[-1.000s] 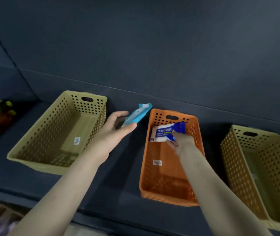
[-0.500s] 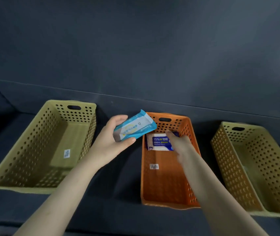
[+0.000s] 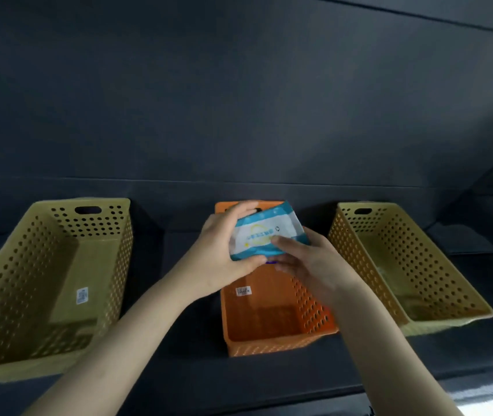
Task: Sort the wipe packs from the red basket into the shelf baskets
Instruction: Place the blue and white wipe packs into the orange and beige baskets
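1. The pack point(image 3: 261, 237), blue and white, is held tilted in the air over the back end of the orange basket point(image 3: 269, 334), not yet inside it.
2. The left grip point(image 3: 224, 256) curls round the pack's left end. The right grip point(image 3: 314, 265) pinches its right side, thumb on the face.
3. A dark-blue sliver point(image 3: 270, 261) below may be another pack, but it is too hidden to tell.
4. The orange basket sits mid-shelf point(image 3: 179, 370). The left basket point(image 3: 14, 295) and right basket point(image 3: 389, 265) look empty.
5. Judging from this, sorting is at an early stage. The red basket is out of view, so the number of packs left is unknown.
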`<act>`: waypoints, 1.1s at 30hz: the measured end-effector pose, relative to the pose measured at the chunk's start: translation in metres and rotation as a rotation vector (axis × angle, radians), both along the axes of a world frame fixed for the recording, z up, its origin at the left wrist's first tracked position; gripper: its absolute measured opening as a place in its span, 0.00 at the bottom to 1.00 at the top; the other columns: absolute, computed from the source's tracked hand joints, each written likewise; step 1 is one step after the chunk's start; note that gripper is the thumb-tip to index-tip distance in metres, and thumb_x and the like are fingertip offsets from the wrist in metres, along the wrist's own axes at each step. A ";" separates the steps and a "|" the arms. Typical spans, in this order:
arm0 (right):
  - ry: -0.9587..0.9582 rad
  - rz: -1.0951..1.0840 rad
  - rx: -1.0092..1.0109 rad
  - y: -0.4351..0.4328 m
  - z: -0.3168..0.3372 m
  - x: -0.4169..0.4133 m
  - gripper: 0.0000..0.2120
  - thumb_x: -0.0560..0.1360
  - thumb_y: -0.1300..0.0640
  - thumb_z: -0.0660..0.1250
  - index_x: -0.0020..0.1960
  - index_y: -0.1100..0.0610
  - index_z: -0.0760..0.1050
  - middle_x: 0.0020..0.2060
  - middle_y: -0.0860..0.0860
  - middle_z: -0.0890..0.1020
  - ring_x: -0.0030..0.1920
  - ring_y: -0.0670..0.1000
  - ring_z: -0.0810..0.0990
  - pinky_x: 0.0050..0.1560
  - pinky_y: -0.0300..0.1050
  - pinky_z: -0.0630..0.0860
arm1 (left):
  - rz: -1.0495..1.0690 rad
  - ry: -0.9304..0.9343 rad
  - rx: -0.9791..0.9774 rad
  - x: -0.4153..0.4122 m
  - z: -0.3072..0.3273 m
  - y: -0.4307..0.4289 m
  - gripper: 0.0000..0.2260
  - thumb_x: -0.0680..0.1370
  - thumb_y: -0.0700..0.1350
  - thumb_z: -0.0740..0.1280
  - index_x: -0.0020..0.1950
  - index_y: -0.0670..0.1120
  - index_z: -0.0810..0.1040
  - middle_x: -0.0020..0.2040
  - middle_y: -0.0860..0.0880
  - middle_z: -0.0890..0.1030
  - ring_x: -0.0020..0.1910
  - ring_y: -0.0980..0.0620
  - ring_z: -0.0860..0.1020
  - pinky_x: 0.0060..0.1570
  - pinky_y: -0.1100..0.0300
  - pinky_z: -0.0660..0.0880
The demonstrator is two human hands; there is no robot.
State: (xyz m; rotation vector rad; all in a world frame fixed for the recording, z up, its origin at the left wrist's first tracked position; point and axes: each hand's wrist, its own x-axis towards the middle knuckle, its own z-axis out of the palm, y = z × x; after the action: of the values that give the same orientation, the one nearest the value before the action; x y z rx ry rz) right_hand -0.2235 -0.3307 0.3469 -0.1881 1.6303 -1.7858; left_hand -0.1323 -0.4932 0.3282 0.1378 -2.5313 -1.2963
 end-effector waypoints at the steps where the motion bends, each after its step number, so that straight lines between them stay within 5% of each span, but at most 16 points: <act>1: -0.009 -0.087 -0.046 0.009 0.000 -0.005 0.16 0.74 0.61 0.70 0.60 0.60 0.74 0.51 0.58 0.84 0.49 0.55 0.85 0.45 0.45 0.82 | -0.024 0.003 0.013 -0.007 0.002 0.008 0.36 0.71 0.52 0.75 0.73 0.63 0.59 0.67 0.65 0.66 0.70 0.65 0.60 0.66 0.65 0.64; 6: -0.035 -0.501 -0.191 0.082 0.004 -0.053 0.11 0.74 0.59 0.70 0.54 0.61 0.76 0.52 0.61 0.82 0.52 0.60 0.82 0.58 0.61 0.77 | -0.116 -0.053 0.083 -0.056 0.006 0.044 0.33 0.73 0.60 0.68 0.74 0.63 0.57 0.74 0.63 0.61 0.72 0.65 0.61 0.71 0.55 0.64; 11: 0.276 -0.529 0.107 0.165 0.003 -0.124 0.08 0.76 0.54 0.69 0.52 0.57 0.78 0.45 0.56 0.83 0.44 0.57 0.83 0.48 0.60 0.81 | -0.113 -0.128 0.042 -0.112 0.000 0.096 0.27 0.78 0.56 0.64 0.75 0.56 0.60 0.75 0.58 0.63 0.72 0.61 0.62 0.67 0.63 0.60; 15: 0.714 -0.206 0.714 0.198 -0.011 -0.189 0.06 0.77 0.55 0.67 0.52 0.56 0.79 0.42 0.55 0.83 0.43 0.57 0.82 0.44 0.55 0.79 | -0.134 -0.219 -0.036 -0.154 -0.012 0.137 0.28 0.79 0.56 0.63 0.77 0.53 0.59 0.75 0.56 0.62 0.74 0.57 0.60 0.67 0.63 0.58; 19: 0.838 0.253 1.011 0.194 -0.036 -0.229 0.11 0.77 0.50 0.66 0.58 0.50 0.78 0.42 0.47 0.80 0.40 0.48 0.80 0.37 0.44 0.75 | -0.126 -0.343 -0.134 -0.186 -0.035 0.158 0.37 0.76 0.62 0.65 0.79 0.53 0.51 0.80 0.53 0.52 0.78 0.50 0.52 0.75 0.48 0.56; 23: 0.894 0.507 0.945 0.168 -0.052 -0.250 0.11 0.78 0.53 0.65 0.61 0.49 0.76 0.51 0.50 0.82 0.46 0.46 0.80 0.43 0.38 0.73 | -0.117 -0.442 -0.246 -0.199 -0.049 0.158 0.43 0.73 0.67 0.64 0.79 0.55 0.45 0.80 0.55 0.42 0.78 0.48 0.44 0.75 0.42 0.49; 27: 1.022 0.445 0.935 0.162 -0.065 -0.262 0.25 0.75 0.53 0.69 0.70 0.53 0.70 0.67 0.50 0.75 0.65 0.50 0.74 0.63 0.45 0.69 | -0.110 -0.435 -0.367 -0.203 -0.054 0.152 0.42 0.73 0.69 0.62 0.79 0.57 0.45 0.79 0.58 0.41 0.78 0.52 0.40 0.74 0.42 0.45; 33: 0.848 0.530 1.015 0.163 -0.093 -0.256 0.23 0.74 0.54 0.70 0.67 0.46 0.71 0.60 0.48 0.73 0.57 0.48 0.73 0.57 0.45 0.73 | -0.120 -0.421 -0.340 -0.203 -0.060 0.149 0.41 0.73 0.68 0.63 0.79 0.59 0.45 0.79 0.61 0.41 0.77 0.54 0.39 0.74 0.43 0.44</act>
State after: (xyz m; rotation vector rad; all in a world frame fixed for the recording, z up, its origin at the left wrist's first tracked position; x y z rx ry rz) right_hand -0.4792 -0.1681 0.2537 -0.8649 2.5315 -0.3178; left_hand -0.3357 -0.3442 0.2687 0.2057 -3.1205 -0.9298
